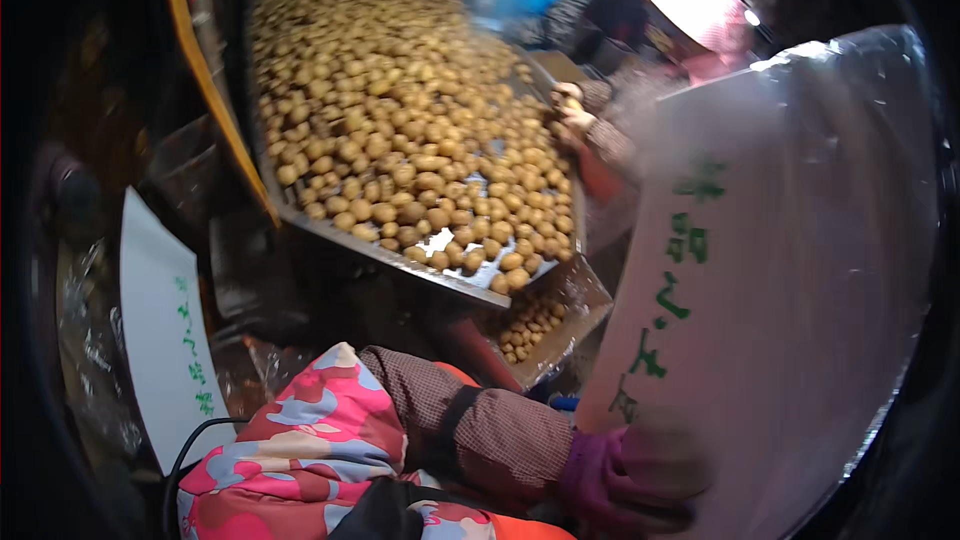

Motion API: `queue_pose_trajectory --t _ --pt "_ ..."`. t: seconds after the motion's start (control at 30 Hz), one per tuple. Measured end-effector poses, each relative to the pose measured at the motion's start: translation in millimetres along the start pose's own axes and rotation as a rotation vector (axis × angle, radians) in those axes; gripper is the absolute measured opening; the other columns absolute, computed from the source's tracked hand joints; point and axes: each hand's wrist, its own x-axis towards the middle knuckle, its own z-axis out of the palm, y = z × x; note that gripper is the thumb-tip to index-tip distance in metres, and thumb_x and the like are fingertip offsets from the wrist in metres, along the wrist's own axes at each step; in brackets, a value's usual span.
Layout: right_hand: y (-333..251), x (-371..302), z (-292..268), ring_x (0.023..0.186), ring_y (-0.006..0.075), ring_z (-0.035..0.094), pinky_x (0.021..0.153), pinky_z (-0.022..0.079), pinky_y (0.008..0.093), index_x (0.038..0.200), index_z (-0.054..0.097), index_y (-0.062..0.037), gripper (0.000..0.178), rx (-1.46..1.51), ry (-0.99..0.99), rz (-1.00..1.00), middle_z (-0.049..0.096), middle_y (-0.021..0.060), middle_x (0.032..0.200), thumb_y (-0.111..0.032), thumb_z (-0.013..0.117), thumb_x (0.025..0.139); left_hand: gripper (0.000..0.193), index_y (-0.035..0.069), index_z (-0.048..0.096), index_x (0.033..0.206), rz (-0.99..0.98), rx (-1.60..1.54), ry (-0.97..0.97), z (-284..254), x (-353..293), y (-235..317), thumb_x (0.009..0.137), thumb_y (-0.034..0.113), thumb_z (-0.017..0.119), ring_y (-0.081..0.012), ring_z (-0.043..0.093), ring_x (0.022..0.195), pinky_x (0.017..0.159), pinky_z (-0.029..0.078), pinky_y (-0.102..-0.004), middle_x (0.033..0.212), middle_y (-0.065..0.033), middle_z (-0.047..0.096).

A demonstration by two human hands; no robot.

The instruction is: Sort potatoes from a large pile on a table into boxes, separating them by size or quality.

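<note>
Bench (pixel 400 262) fills the ground ahead and left of the hand; metal lip along its near edge, spread thickly with potatoes (pixel 400 130), thinning to bare patches by the front corner. Orange-yellow rail (pixel 217 90) bounds its far-left side.

Large pale panel (pixel 770 270), green-marked, with clear film along its outer edges, rises at and to the right of the hand. Its lower left part lies directly behind the hand. Leaves little room that side.

Smaller white panel (pixel 165 320), also green-marked, stands well left of the hand, past the pink patterned garment.

Co-worker (pixel 700 25) ahead of the hand, beyond the panel's top edge, hands at the bench's right side.

Box (pixel 592 302) of potatoes ahead-left of the hand, below the bench corner; narrow gap to the panel. Dark open space between bench lip and checked sleeve (pixel 510 435).

Purple-gloved hand (pixel 650 465), seemingly the left: blurred, cannot tell whether gripping.
</note>
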Motion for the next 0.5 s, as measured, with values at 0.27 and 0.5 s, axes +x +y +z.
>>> queue_pose_trajectory --t 0.27,0.5 --pt "46 168 195 0.079 0.0109 0.062 0.072 0.048 0.0249 0.107 0.066 0.0016 0.032 0.214 -0.664 -0.151 0.067 0.004 0.093 -0.022 0.064 0.085 0.052 0.006 0.066 0.101 -0.402 0.496 0.02 -104 -94 -25 0.068 0.046 0.067 -0.0412 0.053 0.106 0.091 0.041 -0.0557 0.111 -0.0194 0.055" --pt "79 207 430 0.074 0.0088 0.058 0.068 0.047 0.0261 0.097 0.068 0.0017 0.027 0.085 -0.698 0.005 0.067 0.0001 0.085 -0.017 0.073 0.079 0.06 -0.001 0.053 0.127 -0.712 0.981 0.333 -192 -188 -66 0.079 0.033 0.064 -0.0433 0.049 0.118 0.099 0.039 -0.0505 0.131 -0.0248 0.049"
